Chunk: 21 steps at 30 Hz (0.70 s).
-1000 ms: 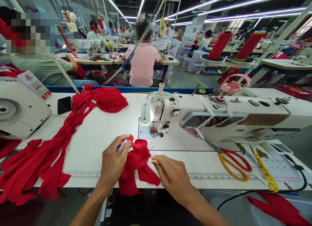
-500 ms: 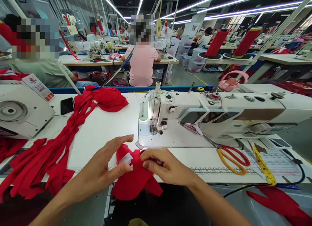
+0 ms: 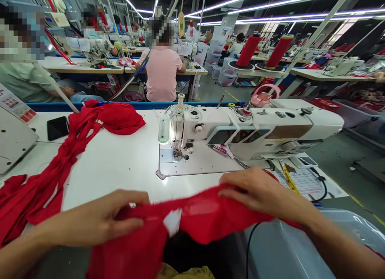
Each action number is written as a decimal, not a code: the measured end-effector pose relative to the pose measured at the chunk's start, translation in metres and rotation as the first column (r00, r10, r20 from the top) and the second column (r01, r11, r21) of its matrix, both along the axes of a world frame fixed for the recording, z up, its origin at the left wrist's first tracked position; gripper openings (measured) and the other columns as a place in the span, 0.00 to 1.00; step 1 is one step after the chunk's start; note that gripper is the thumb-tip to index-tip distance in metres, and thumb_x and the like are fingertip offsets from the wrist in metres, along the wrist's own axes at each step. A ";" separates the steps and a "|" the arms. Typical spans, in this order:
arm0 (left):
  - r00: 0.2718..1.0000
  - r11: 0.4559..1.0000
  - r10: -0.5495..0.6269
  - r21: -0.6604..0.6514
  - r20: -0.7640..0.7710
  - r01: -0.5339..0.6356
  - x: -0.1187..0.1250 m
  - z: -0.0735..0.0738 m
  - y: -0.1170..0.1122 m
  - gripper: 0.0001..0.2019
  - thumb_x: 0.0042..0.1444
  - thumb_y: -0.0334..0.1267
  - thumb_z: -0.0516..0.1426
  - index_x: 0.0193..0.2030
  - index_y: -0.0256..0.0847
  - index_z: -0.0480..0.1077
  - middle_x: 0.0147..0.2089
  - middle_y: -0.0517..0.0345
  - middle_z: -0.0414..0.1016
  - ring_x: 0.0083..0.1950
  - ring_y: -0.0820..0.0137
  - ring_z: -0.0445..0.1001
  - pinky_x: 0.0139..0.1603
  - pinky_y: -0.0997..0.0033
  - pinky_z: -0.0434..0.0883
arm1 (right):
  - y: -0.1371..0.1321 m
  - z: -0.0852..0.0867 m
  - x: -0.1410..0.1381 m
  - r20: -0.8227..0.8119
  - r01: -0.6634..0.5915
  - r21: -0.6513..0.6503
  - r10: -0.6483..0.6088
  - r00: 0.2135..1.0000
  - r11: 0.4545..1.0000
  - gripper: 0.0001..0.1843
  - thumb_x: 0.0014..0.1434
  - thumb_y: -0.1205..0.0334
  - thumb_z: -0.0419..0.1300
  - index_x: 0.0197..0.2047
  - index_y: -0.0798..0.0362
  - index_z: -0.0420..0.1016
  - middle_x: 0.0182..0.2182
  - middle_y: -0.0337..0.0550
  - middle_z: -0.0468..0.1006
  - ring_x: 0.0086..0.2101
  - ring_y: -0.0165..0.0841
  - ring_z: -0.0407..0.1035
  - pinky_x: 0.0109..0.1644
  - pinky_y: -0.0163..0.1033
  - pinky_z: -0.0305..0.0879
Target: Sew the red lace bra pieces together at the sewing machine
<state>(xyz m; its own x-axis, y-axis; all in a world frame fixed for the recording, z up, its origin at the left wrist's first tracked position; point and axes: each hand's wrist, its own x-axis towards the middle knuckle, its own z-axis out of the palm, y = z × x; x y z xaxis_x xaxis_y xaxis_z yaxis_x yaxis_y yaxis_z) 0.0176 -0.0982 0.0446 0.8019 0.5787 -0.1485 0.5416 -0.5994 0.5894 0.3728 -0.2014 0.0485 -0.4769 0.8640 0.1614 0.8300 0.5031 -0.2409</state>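
Both hands pull one red knit fabric piece (image 3: 204, 214) taut at the desk's (image 3: 120, 162) near edge, 6 o'clock of the white sewing machine (image 3: 255, 128). The left hand (image 3: 102, 220) pinches its 9 o'clock end and the right hand (image 3: 258, 190) clamps the 3 o'clock end, each grip closed on cloth. This looks like a straightening step, and any next move calls for even tension. Counted: one small white label (image 3: 172, 222), one heap of red strips (image 3: 45, 182), and two red thread cones (image 3: 249, 50).

The left hand (image 3: 102, 220) and right hand (image 3: 258, 190) are bare, and both forearms are bare as far as they show. A creased bit of mustard-yellow garment (image 3: 186, 272) shows low between the arms.
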 end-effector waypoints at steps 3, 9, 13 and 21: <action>0.995 0.904 0.096 0.419 -0.017 -0.080 -0.019 -0.007 0.022 0.12 0.64 0.44 0.51 0.39 0.45 0.74 0.34 0.61 0.75 0.29 0.72 0.69 0.28 0.76 0.64 | 0.007 -0.012 0.032 0.158 0.120 0.443 -0.210 0.965 0.888 0.13 0.71 0.65 0.50 0.40 0.51 0.76 0.25 0.40 0.76 0.24 0.30 0.68 0.28 0.36 0.54; 1.000 0.354 0.024 0.935 0.015 -0.022 -0.057 -0.059 0.017 0.14 0.70 0.38 0.47 0.47 0.47 0.75 0.34 0.60 0.76 0.30 0.69 0.70 0.26 0.71 0.58 | -0.011 -0.059 0.035 0.290 0.002 0.479 -0.161 0.944 0.878 0.12 0.67 0.71 0.52 0.48 0.52 0.75 0.36 0.46 0.79 0.35 0.33 0.73 0.31 0.34 0.63; 0.992 0.462 -0.124 0.885 0.012 0.047 -0.047 -0.096 -0.013 0.19 0.65 0.49 0.56 0.53 0.37 0.72 0.44 0.47 0.78 0.43 0.57 0.76 0.43 0.58 0.72 | -0.026 -0.090 0.006 0.118 0.061 0.327 -0.105 0.987 0.943 0.10 0.69 0.61 0.56 0.48 0.53 0.75 0.43 0.50 0.79 0.41 0.35 0.73 0.35 0.34 0.69; 0.962 0.664 -0.178 0.747 0.207 -0.038 0.062 -0.116 -0.026 0.14 0.66 0.35 0.54 0.56 0.34 0.71 0.55 0.44 0.77 0.58 0.58 0.74 0.61 0.57 0.71 | 0.022 -0.108 -0.053 0.010 -0.082 0.227 0.082 0.997 0.970 0.19 0.65 0.75 0.49 0.55 0.55 0.73 0.52 0.49 0.78 0.54 0.37 0.69 0.44 0.37 0.75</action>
<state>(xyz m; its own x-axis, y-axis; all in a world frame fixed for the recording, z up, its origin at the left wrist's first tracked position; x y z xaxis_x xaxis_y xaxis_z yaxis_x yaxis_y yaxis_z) 0.0792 -0.1241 -0.0710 0.7898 0.3498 0.5039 0.3847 -0.9223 0.0372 0.3200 -0.1796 -0.0597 -0.5446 0.7628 0.3486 0.7839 0.6107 -0.1116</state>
